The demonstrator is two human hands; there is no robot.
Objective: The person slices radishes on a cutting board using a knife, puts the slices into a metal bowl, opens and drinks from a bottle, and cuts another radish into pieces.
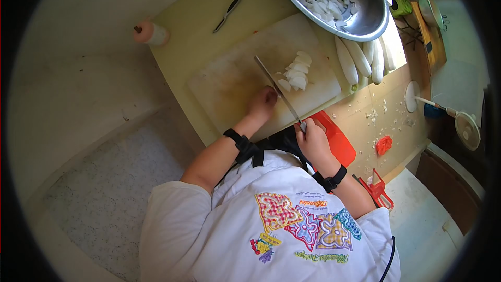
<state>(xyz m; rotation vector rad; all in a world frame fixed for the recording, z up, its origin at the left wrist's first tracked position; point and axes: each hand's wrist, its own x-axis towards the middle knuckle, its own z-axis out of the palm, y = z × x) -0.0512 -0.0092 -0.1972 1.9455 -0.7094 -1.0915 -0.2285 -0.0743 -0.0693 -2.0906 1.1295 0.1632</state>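
Note:
My right hand (pixel 313 138) is closed around the handle of a kitchen knife (pixel 282 94), whose blade reaches diagonally up and left across a white cutting board (pixel 222 81). Curled fingers of my left hand (pixel 263 103) rest on the board close to the left side of the blade. Whatever those fingers hold is hidden, apart from a small pale bit by the fingertips. To the right of the blade lies an overlapping row of white radish slices (pixel 297 70). A steel basin (pixel 373 21) with many cut white pieces (pixel 326 0) stands at the board's far right corner.
Several whole white radishes (pixel 347 62) lie beside the basin at the table's right edge. A peeler (pixel 228 13) and a pink-capped bottle (pixel 151 33) are at the far left. Below the table's right side sits a red container (pixel 334 138); scraps and a red bag (pixel 383 145) are on the floor.

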